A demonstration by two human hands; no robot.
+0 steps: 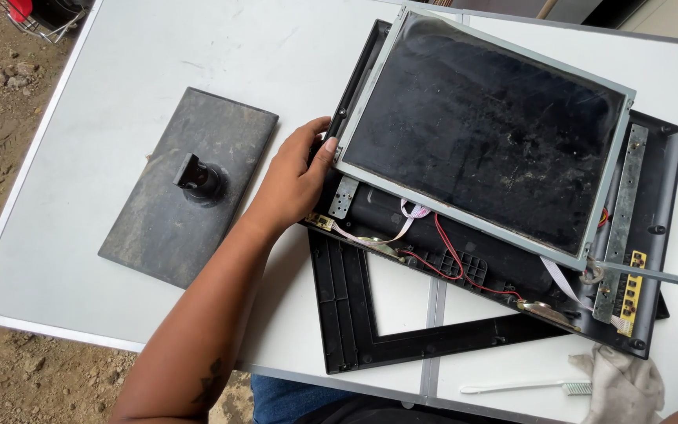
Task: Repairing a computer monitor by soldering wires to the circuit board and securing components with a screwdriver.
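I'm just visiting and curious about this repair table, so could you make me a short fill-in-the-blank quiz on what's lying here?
1. The left hand grips the corner of the dark ____ with the metal frame.
2. The flat black stand lies to the ____ of that hand.
3. The empty black frame rests on a ____ table.
4. Beside the crumpled cloth near the bottom edge lies a white ____.

Missing words: screen; left; white; toothbrush
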